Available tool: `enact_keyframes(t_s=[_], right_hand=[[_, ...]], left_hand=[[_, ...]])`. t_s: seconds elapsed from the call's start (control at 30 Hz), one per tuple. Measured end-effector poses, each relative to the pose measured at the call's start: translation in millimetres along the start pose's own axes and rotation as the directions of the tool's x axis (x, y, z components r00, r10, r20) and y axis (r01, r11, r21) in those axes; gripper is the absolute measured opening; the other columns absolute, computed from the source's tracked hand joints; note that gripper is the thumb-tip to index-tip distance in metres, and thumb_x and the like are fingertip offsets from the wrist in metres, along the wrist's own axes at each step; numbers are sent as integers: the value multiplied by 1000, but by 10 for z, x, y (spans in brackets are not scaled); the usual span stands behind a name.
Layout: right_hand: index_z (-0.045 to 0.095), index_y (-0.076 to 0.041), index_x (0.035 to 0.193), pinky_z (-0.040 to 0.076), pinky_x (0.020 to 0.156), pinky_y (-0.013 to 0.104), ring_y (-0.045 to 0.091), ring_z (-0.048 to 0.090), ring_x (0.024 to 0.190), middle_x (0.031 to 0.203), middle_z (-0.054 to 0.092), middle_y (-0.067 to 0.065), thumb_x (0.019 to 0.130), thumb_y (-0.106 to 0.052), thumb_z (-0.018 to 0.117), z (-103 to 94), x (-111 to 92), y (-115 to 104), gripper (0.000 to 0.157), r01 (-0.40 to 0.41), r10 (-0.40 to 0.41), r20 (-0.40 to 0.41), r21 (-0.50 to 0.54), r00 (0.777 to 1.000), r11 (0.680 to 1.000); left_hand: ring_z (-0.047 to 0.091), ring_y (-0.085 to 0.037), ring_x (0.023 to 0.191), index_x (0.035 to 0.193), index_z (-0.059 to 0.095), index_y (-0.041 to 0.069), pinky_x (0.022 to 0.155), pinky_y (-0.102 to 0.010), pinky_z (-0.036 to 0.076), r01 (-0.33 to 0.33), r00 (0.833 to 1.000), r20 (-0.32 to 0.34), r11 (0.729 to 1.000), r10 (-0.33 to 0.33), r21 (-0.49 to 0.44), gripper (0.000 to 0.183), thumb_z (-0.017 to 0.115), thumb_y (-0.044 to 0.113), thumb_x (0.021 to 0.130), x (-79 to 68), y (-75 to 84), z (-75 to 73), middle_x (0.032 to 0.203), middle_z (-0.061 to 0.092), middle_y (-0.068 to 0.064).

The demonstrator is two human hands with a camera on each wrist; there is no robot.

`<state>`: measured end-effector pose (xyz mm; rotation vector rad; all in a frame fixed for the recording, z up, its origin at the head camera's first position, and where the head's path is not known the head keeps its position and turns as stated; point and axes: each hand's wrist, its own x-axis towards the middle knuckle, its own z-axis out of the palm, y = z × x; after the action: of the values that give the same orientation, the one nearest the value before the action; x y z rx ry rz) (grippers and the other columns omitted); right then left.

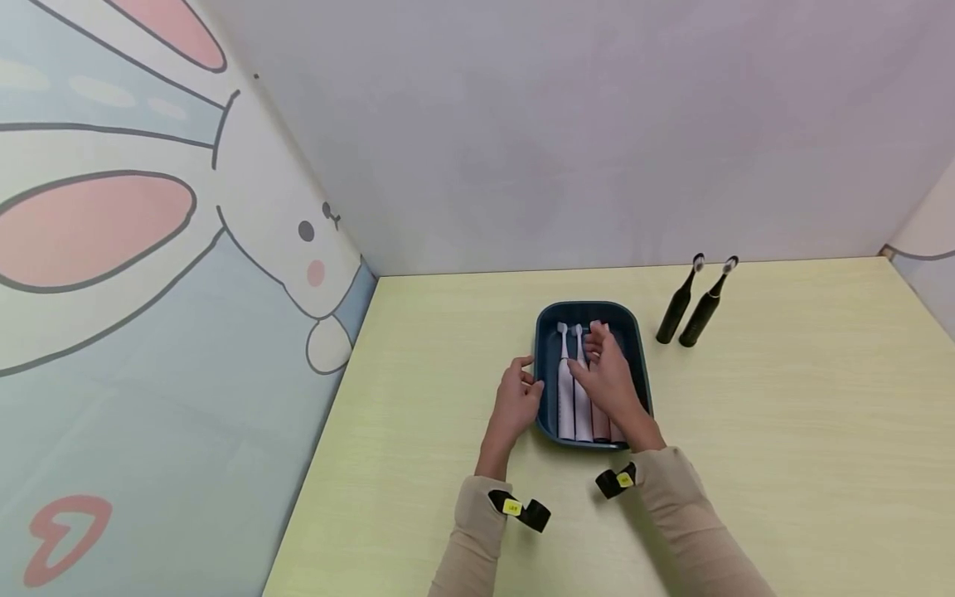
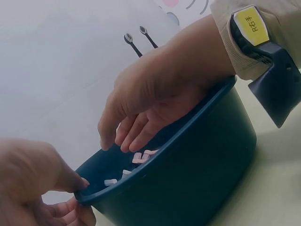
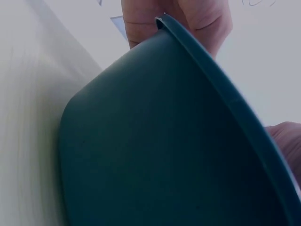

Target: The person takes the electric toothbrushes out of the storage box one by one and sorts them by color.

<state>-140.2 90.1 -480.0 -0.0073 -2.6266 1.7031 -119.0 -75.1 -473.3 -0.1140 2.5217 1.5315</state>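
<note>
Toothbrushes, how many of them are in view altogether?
6: two black toothbrushes on the table, right of the blue tray; two white toothbrushes and two pink toothbrushes inside it. The right hand could hide more.

Beige sleeves point(image 1: 690, 518); black wrist cameras point(image 1: 534, 515); yellow labels point(image 1: 511, 507), dark lettering point(image 2: 254, 24), probably printed.

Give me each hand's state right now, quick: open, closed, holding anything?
Left hand: closed, gripping the dark blue bin by its rim.
Right hand: open, above toothbrushes, nothing visibly held.
</note>
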Motion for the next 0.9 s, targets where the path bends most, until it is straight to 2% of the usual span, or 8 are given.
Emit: enact_keyframes(t_s=[0.23, 0.4, 0.53, 0.7, 0.77, 0.9], right_hand=[[24, 3, 146, 36, 106, 49, 36, 45, 127, 141, 41, 24, 89, -12, 65, 29, 41, -17, 71, -63, 69, 92, -62, 993, 996], [24, 3, 147, 39, 104, 50, 37, 46, 127, 142, 42, 25, 90, -15, 63, 63, 67, -71, 71, -96, 119, 137, -162, 983, 982], [25, 5, 145, 46, 97, 49, 36, 52, 116, 133, 47, 26, 88, -14, 60, 95, 90, -117, 69, -80, 124, 178, -234, 976, 969], [29, 7, 141, 51, 77, 39, 30, 55, 94, 116, 51, 22, 89, -13, 59, 133, 136, -138, 63, -62, 128, 223, -281, 967, 958], [30, 7, 140, 52, 73, 37, 28, 56, 92, 114, 52, 22, 90, -14, 59, 142, 151, -146, 62, -69, 140, 233, -289, 962, 955], [30, 6, 140, 53, 76, 38, 29, 55, 95, 118, 52, 23, 90, -14, 59, 146, 173, -153, 62, -84, 163, 248, -303, 955, 949]], left_hand=[[52, -14, 76, 138, 46, 10, 65, -26, 46, 3, 1000, -3, 1000, -3, 12, 43, 55, 10, 95, 6, -4, 3, 97, 52, -7], [53, -14, 77, 138, 46, 10, 65, -26, 46, 1, 1000, -3, 1000, -1, 12, 43, 55, 10, 96, 15, -18, 8, 98, 53, -7], [52, -13, 76, 137, 46, 10, 64, -25, 45, -7, 1000, -6, 1000, 7, 8, 43, 55, 9, 95, 20, -35, 5, 97, 53, -7], [52, -13, 74, 137, 46, 9, 63, -25, 45, -17, 1000, -6, 1000, 17, 7, 43, 56, 8, 95, 16, -39, -3, 97, 53, -7], [52, -13, 74, 137, 46, 9, 63, -25, 45, -17, 1000, -3, 1000, 17, 3, 43, 56, 8, 95, 13, -35, -6, 96, 53, -7], [52, -13, 73, 137, 47, 9, 62, -25, 45, -20, 1000, 1, 1000, 20, -6, 43, 56, 8, 95, 9, -27, -8, 95, 52, -7]])
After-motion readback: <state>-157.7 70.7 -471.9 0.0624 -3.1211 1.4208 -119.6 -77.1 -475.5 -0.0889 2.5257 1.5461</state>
